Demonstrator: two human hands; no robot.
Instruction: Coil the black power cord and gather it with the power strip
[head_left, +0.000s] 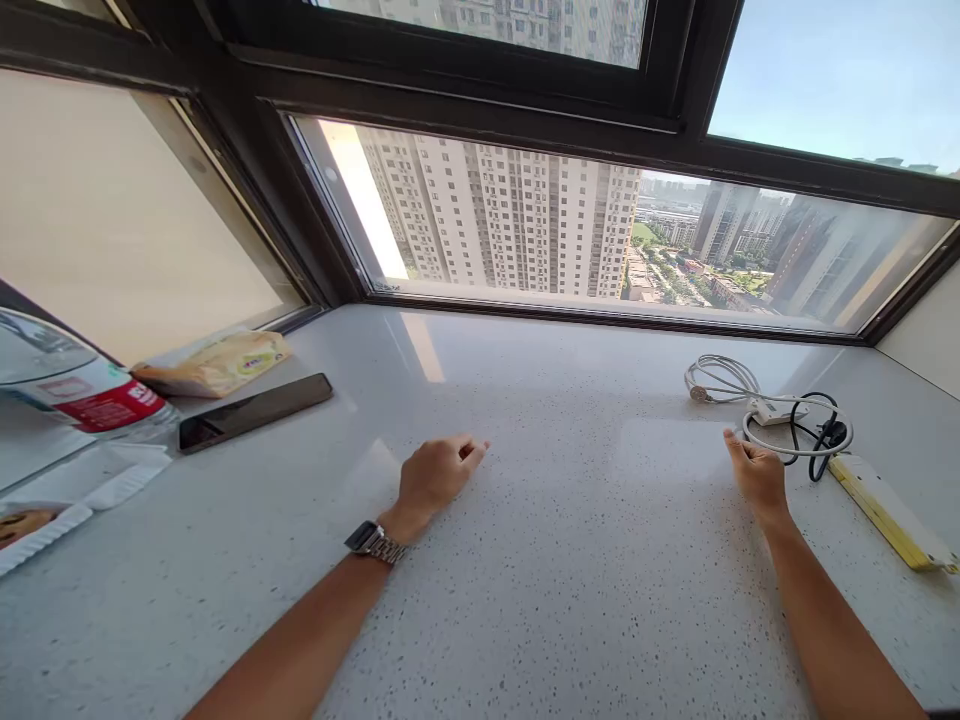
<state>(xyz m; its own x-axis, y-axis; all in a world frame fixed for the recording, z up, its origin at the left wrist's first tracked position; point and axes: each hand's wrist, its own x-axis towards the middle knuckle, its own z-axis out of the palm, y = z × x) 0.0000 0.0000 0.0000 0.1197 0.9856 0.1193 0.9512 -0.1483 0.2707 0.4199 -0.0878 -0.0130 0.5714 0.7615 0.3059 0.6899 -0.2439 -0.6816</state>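
Observation:
My left hand rests on the speckled white counter, fingers curled into a loose fist with nothing visible in it; a metal watch is on that wrist. My right hand lies on the counter with fingers curled under, its knuckles touching a coiled white cable. Whether it grips the cable is hidden.
A black cable and a yellow-edged power strip lie right of the coil. A second white cable coil is behind. At left lie a dark phone, a snack packet, a water bottle and a paper tray.

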